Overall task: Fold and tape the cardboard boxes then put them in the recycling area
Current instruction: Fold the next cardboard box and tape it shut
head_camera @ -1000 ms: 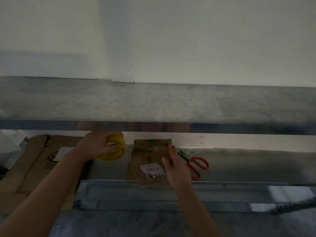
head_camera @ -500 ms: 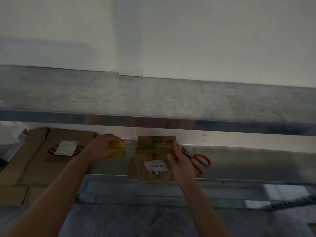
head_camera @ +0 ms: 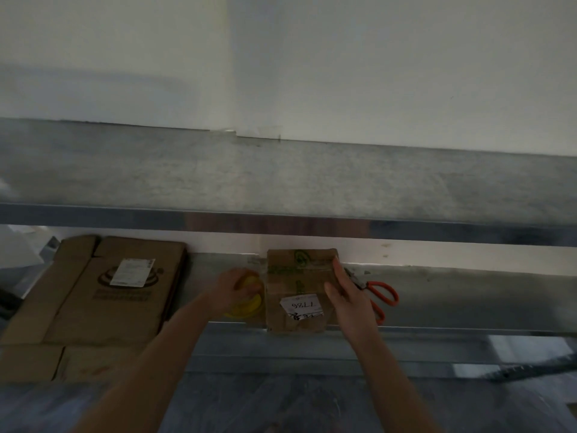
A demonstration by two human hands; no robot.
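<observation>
Steel shelf (head_camera: 452,295): left fingers (head_camera: 248,284) grip the tape roll (head_camera: 246,307) beside the box (head_camera: 296,276), right fingers (head_camera: 338,273) flat on it.

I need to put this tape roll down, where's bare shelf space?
Bare: the lower shelf right of the orange scissors, and the upper shelf as far as seen. Crowded: the middle, where the left hand gripping the tape roll, the small box under the right hand and the scissors sit close.

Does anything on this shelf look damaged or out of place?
Only a little: the white label on the small cardboard box is ragged along its near edge, and its number reads upside down. The box looks creased and worn.
</observation>
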